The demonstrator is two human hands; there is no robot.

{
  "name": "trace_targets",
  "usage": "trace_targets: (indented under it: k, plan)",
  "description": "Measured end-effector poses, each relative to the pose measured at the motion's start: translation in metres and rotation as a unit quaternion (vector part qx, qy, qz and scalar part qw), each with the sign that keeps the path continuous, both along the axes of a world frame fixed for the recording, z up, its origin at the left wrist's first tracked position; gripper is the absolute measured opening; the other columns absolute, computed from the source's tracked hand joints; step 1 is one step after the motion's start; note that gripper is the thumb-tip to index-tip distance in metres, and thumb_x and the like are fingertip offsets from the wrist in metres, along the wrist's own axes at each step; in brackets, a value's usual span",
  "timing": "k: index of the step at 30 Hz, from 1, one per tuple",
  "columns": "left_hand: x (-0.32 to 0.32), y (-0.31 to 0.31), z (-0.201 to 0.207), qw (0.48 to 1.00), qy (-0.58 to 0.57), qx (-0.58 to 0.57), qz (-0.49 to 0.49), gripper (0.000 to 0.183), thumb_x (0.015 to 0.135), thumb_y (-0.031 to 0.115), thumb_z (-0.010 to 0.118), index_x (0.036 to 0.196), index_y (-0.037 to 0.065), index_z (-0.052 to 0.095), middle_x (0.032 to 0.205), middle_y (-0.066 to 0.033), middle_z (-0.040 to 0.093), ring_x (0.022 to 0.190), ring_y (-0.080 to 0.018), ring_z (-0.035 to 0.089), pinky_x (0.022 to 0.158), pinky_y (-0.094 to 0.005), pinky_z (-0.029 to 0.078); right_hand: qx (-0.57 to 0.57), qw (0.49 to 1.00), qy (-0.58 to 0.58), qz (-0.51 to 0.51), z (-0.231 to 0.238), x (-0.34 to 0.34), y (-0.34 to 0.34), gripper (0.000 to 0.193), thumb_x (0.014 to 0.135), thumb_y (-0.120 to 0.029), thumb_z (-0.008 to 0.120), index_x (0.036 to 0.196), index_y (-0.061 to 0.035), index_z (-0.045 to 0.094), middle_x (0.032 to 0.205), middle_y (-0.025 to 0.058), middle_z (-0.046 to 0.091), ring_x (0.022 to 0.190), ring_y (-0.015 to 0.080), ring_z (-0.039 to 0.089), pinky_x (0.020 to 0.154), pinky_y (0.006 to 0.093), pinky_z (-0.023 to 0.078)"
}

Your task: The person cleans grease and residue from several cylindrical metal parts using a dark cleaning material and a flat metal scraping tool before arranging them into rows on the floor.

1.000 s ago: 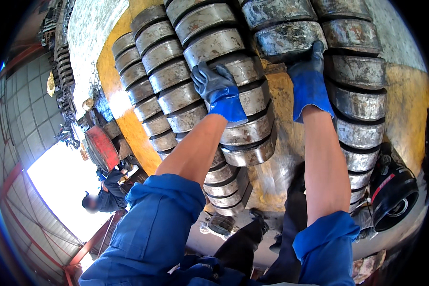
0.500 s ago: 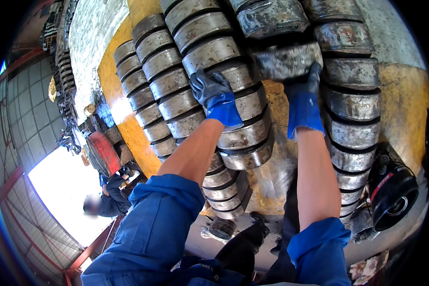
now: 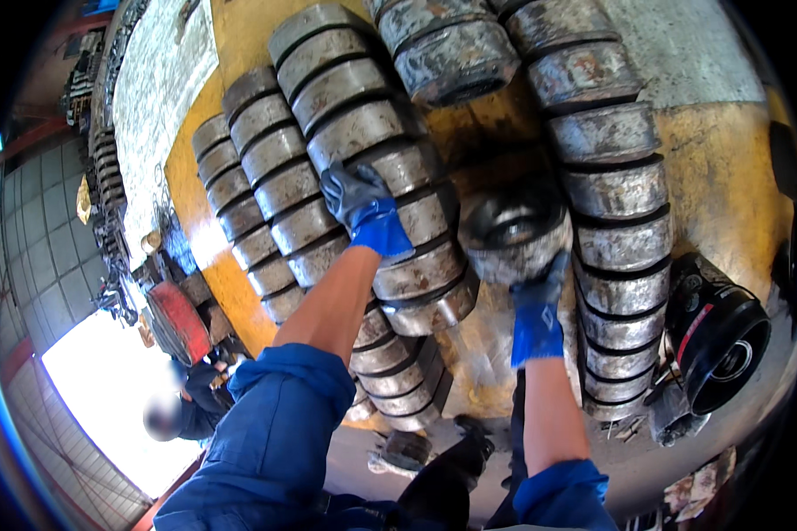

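Weight is what strikes me first, watching from here with 12 o'clock straight ahead of the worker. A thick metal ring (image 3: 510, 255) sits a little short of 1 o'clock from their body, tipped so that its dark hollow faces up, with the right hand (image 3: 540, 294) at its near side. Whether it bears on the worn yellow surface (image 3: 710, 173) or hangs just above, I cannot tell.

One gloved digit lies along the ring's wall at about its 5 o'clock; the other fingers there are hidden, so I can't say how firmly they pinch. The left hand (image 3: 360, 198), towards 11 o'clock, lies over the left-hand row of rings (image 3: 354, 131), its fingers loosely spread and slightly bent, with nothing visibly caught between them.

I'd judge the ring dense and stiff, a real load for one hand. Knocks should hardly harm it, but dropped it could crush a fingertip. Its wall looks smooth under the mottling, with a dull sheen, and any oil would make it slide. Best hold, to my eye: fingers hooked inside the hollow with the thumb over the lip, or a palm each at 3 and 9 o'clock. Mind the 3 o'clock side, though: the right-hand row of rings (image 3: 622, 243) stands close enough to nip knuckles.
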State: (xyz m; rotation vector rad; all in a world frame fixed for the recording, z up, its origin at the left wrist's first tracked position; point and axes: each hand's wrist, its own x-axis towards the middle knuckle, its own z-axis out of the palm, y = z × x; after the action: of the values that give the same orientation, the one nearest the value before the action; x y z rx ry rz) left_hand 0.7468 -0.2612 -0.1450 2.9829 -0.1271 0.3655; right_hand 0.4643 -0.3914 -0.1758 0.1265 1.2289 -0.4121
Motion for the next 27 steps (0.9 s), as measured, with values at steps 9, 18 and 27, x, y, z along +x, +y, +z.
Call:
trace_targets:
  k: [9,18,27]
  plan:
    - [-0.003,-0.002,0.0,1.0,-0.013,0.016,-0.019,0.046,0.087,0.029,0.051,0.121,-0.001,0.046,0.118,-0.0239,0.051,0.112,-0.0404,0.048,0.094,-0.0495,0.041,0.074,0.989,0.068,-0.11,0.027,-0.105,0.05,0.067,0.087,-0.057,0.057,0.137,-0.0133,0.048,0.139,0.0079,0.05,0.123,0.0318,0.049,0.102,0.051,0.041]
    - [-0.002,0.003,-0.007,1.0,-0.012,0.009,0.002,0.045,0.087,0.031,0.053,0.12,0.002,0.047,0.115,-0.0227,0.052,0.108,-0.0407,0.05,0.091,-0.0488,0.043,0.095,0.982,-0.013,-0.161,-0.018,-0.182,0.092,0.063,0.086,-0.054,0.057,0.138,-0.0195,0.047,0.141,0.0076,0.048,0.124,0.0321,0.049,0.1,0.0527,0.044]
    - [0.001,0.003,-0.015,1.0,0.01,0.007,0.014,0.047,0.088,0.035,0.051,0.122,0.002,0.047,0.119,-0.0228,0.05,0.112,-0.0401,0.049,0.093,-0.0485,0.042,0.136,0.972,0.191,-0.016,0.007,-0.186,0.069,0.06,0.082,-0.049,0.067,0.131,-0.0177,0.053,0.123,0.0113,0.06,0.11,0.0306,0.059,0.087,0.0522,0.051]
